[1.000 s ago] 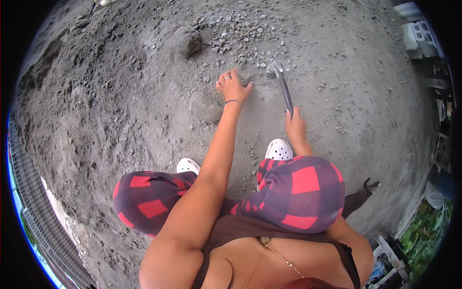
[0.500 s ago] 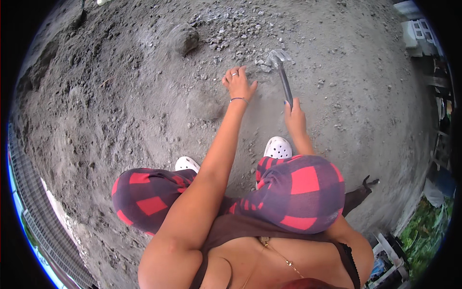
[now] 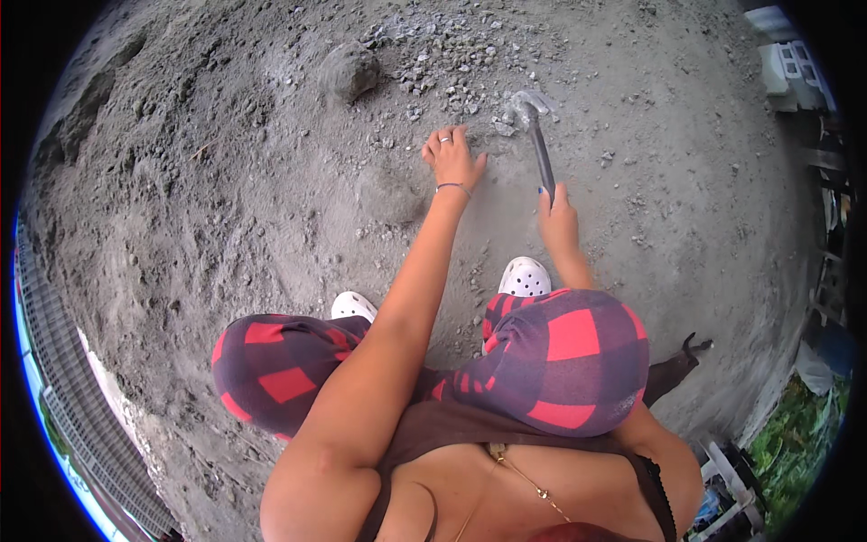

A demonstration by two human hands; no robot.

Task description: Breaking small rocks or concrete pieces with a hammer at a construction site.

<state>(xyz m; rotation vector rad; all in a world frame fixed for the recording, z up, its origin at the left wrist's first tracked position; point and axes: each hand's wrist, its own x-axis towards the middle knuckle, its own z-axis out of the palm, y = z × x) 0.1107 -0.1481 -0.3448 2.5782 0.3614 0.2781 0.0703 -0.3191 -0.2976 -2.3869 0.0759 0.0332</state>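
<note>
My right hand is closed round the dark handle of a claw hammer. The hammer's grey head, slightly blurred, is down at a few pale stones by the gravel. To the left, my left hand hovers over or rests on the dirt, palm down, with the thumb out to the side and the fingers slightly curled. It wears a ring and a bracelet, and I see nothing in it. Beyond both hands lies a heap of small broken stones.
A large rounded rock sits left of the stone heap. A dusty mound rises beside my left wrist. Grey concrete blocks stand at the far right. Wire mesh runs along the left edge, and green plants grow at the lower right.
The hammer's head has shifted slightly, staying near the same stones. My left hand keeps almost the same place and pose. The whole view has moved a little.
</note>
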